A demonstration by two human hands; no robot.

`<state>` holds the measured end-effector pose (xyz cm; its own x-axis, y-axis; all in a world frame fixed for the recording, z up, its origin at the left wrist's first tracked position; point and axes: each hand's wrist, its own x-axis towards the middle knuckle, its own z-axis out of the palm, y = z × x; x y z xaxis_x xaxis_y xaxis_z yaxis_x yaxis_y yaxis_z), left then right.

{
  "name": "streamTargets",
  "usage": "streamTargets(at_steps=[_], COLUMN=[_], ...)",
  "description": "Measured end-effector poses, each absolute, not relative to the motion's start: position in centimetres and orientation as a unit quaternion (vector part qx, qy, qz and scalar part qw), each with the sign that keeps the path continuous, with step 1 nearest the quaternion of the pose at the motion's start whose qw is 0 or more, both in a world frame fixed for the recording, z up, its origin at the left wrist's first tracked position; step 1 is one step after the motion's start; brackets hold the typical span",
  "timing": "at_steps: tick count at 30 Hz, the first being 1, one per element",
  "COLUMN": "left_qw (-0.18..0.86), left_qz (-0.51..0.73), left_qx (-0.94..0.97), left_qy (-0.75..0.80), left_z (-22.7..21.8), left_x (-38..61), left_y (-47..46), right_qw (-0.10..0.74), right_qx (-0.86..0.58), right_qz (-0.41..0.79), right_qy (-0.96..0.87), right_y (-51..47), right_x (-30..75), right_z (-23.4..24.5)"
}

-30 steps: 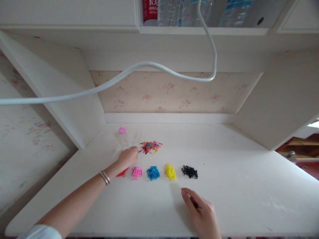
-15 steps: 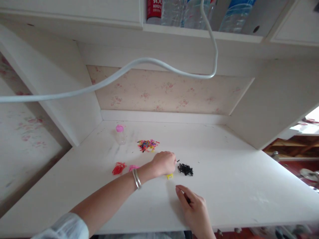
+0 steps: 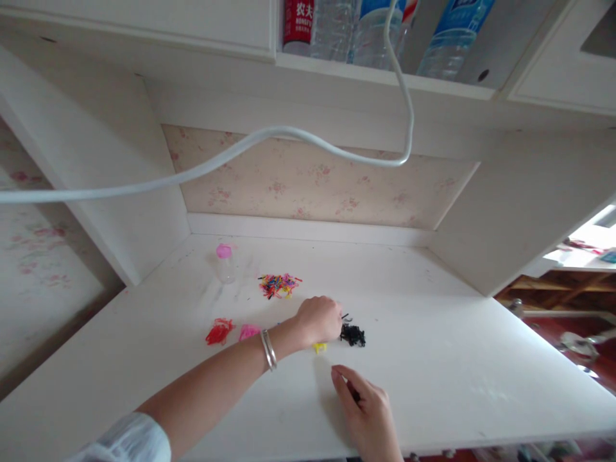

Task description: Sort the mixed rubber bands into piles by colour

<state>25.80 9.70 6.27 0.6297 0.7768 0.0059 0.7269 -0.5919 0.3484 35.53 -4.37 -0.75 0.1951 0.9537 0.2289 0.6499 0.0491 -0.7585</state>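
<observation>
My left hand (image 3: 321,319), with a silver bangle (image 3: 268,350) at its wrist, is closed at the left edge of a pile of small black rubber bands (image 3: 353,335). A black rubber band (image 3: 345,317) shows at its fingertips. Nearer the front, my right hand (image 3: 366,407) is closed with thumb and forefinger together; something dark shows in its palm, too shaded to make out. Small yellow rubber bands (image 3: 320,348) lie partly under my left hand. Pink rubber bands (image 3: 249,332) and red ones (image 3: 219,331) form piles further left. Behind them is a mixed-colour pile (image 3: 279,285).
A clear plastic jar with a pink lid (image 3: 224,251) stands at the back left of the white desk (image 3: 433,359). A white cable (image 3: 289,131) hangs across the view. Plastic bottles (image 3: 375,32) stand on the shelf above. Side panels flank the desk.
The view has shifted slightly. My left hand has come closer to the black pile, touching its edge, where black bands show by the fingertips. My right hand holds the same closed pose.
</observation>
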Motion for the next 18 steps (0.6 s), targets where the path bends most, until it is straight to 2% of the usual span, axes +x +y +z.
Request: streamTargets(at_steps=[8,12,18], left_qw=[0.197,0.217,0.235], left_qz=[0.165,0.167,0.100], left_qx=[0.861,0.868,0.886], left_qy=[0.438,0.415,0.386], left_z=[6.8,6.9,6.2], left_x=[18.9,21.1,26.2], left_y=[10.0,10.9,12.0], right_qw=[0.374,0.367,0.366], right_qx=[-0.668,-0.677,-0.681], right_qz=[0.187,0.181,0.170], right_qy=[-0.616,-0.612,-0.611], right_y=[-4.2,-4.1,-4.1], right_x=[35.2,34.9,34.7], right_z=[-0.7,-0.4,-0.1])
